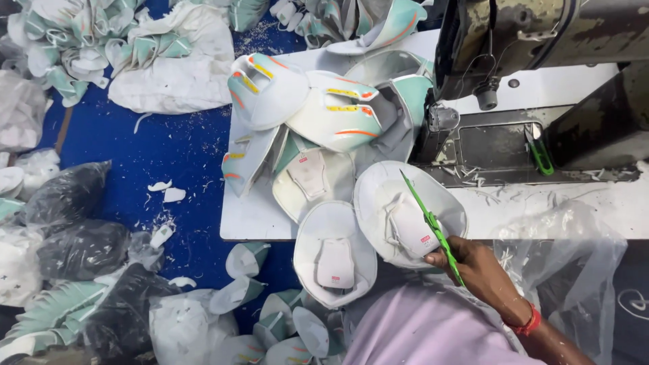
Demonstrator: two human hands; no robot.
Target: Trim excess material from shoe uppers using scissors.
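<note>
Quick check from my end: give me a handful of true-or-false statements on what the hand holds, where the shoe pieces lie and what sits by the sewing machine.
1. The right hand holds green thread snips. True.
2. The snips' tip points at a white shoe piece on the table. True.
3. The left hand presses on the stack of shoe pieces. False: no left hand shows.
4. A second green tool lies on the sewing machine bed. True.
5. The floor beside the table is red. False: it is blue, strewn with scraps.
6. The wrist bears a blue band. False: the band is red.
</note>
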